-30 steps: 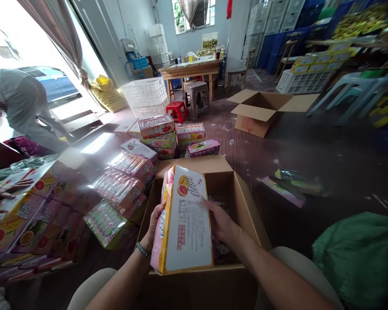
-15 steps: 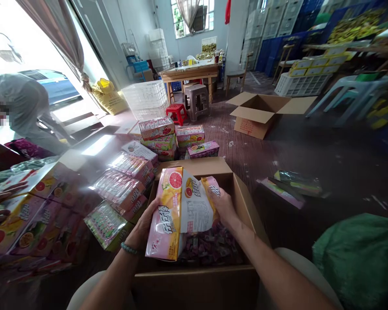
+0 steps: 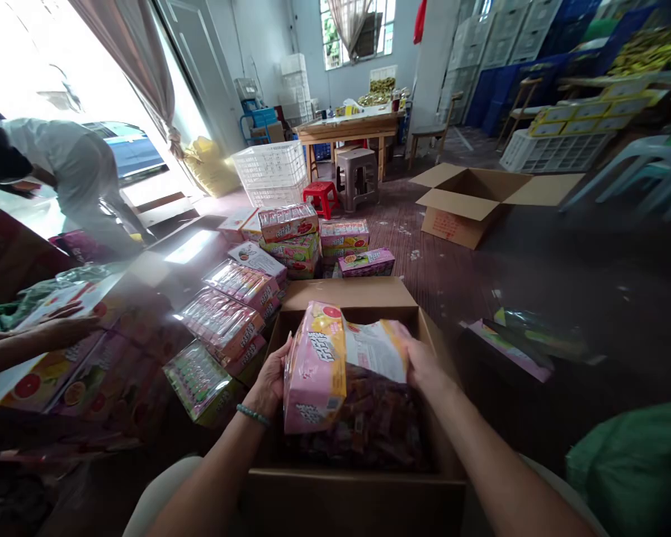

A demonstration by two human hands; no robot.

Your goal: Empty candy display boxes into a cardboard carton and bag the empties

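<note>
Both of the person's hands hold a pink packet printed with grapefruit, just inside the top of an open cardboard box. The left hand cups the packet's left edge, fingers curled around it. The right hand clasps the far right edge, its fingertips hidden behind the packet. Below lies a heap of wrapped sweets, filling the box. The packet bends, so it seems light and soft, and its glossy surface may slip; its two long edges look the safest hold. Another person's hand rests flat on cartons to the left.
</note>
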